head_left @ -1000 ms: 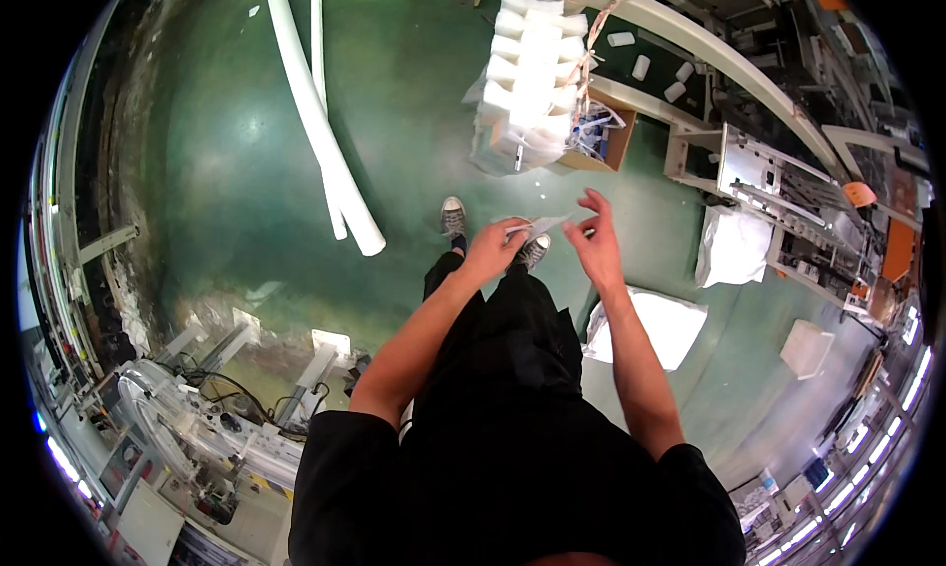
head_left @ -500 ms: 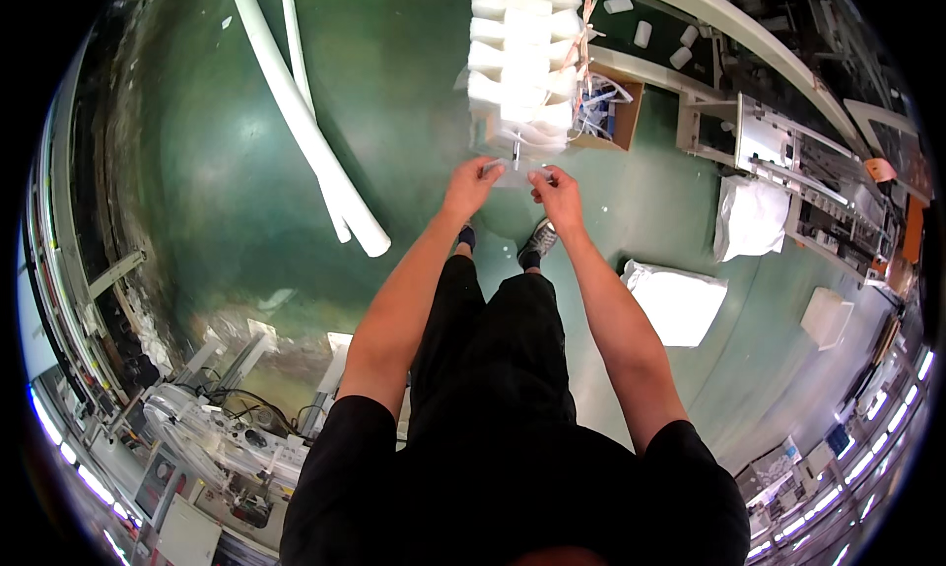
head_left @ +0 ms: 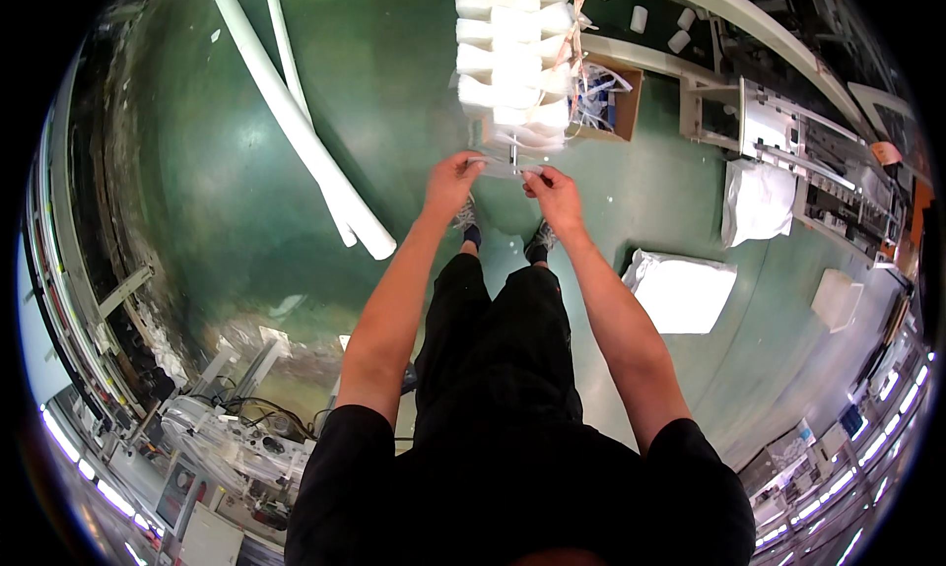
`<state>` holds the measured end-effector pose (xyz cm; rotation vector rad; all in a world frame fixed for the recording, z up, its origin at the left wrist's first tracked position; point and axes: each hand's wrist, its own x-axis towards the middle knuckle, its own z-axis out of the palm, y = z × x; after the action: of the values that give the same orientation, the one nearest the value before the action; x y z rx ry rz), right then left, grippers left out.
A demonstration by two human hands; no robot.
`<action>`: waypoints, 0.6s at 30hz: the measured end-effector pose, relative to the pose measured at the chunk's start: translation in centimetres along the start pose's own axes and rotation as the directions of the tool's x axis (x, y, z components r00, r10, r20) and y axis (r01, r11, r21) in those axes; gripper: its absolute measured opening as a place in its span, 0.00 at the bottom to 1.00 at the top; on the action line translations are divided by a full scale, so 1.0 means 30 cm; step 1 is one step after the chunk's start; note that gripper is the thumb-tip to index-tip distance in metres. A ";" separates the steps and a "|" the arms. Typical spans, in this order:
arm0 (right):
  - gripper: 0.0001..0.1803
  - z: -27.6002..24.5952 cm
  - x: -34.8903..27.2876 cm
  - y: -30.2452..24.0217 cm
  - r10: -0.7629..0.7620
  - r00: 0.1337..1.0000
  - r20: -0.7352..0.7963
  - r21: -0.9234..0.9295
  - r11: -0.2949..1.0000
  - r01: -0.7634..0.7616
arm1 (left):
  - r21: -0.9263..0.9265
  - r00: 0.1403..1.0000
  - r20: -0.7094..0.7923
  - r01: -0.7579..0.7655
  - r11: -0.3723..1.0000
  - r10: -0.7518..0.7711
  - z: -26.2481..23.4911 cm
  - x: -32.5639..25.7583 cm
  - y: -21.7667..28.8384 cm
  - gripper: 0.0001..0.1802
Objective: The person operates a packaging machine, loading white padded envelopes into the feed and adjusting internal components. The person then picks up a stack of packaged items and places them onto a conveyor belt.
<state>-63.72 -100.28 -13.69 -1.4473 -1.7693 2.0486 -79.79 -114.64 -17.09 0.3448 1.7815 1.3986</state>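
Observation:
Between my two hands stretches a thin, translucent plastic piece (head_left: 501,169), perhaps a film or bag edge. My left hand (head_left: 453,183) pinches its left end, and my right hand (head_left: 556,196) pinches the right end. Just beyond it a short metal rod (head_left: 513,152) sticks out toward me from a long row of soft white bundles (head_left: 503,59). The plastic piece lies at or just under the rod's near end; whether they touch I cannot tell. Pinkish cords (head_left: 576,24) hang along the right side of the row.
Long white tubes (head_left: 305,137) lie on the green floor at left. An open cardboard box (head_left: 627,108) stands right of the bundles. White packages (head_left: 682,292) and a pale bin (head_left: 836,300) are at right, beside a machine frame (head_left: 744,123). More machinery (head_left: 236,443) stands at lower left.
My left hand has shifted a little left, widening the gap between my hands and spreading the plastic piece. My left foot has come further into view. The view has shifted slightly.

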 end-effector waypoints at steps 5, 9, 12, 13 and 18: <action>0.12 -0.004 0.020 0.060 -0.022 0.993 -0.119 0.028 0.999 0.026 | 0.249 0.998 0.062 -0.031 0.968 0.016 0.023 -0.017 0.131 0.12; 0.12 -0.036 0.014 0.099 0.011 0.983 -0.184 0.078 0.997 0.003 | 0.275 0.995 0.072 -0.083 0.958 0.066 0.071 -0.019 0.090 0.12; 0.12 -0.054 0.012 0.074 -0.023 0.985 -0.172 0.054 0.998 0.033 | 0.362 0.996 0.065 -0.085 0.928 0.065 0.087 -0.009 0.082 0.12; 0.12 -0.057 0.016 0.068 -0.033 0.983 -0.180 0.024 0.999 0.038 | 0.381 0.996 0.056 -0.092 0.920 0.076 0.093 -0.008 0.098 0.11; 0.12 -0.052 0.046 0.035 -0.069 0.972 -0.226 0.082 0.993 0.089 | 0.488 0.956 -0.009 -0.250 0.836 0.292 0.117 -0.001 0.175 0.09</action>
<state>-62.90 -98.67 -15.17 -1.4876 -1.5971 1.8228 -78.59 -110.48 -12.49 0.8459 2.2136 1.1422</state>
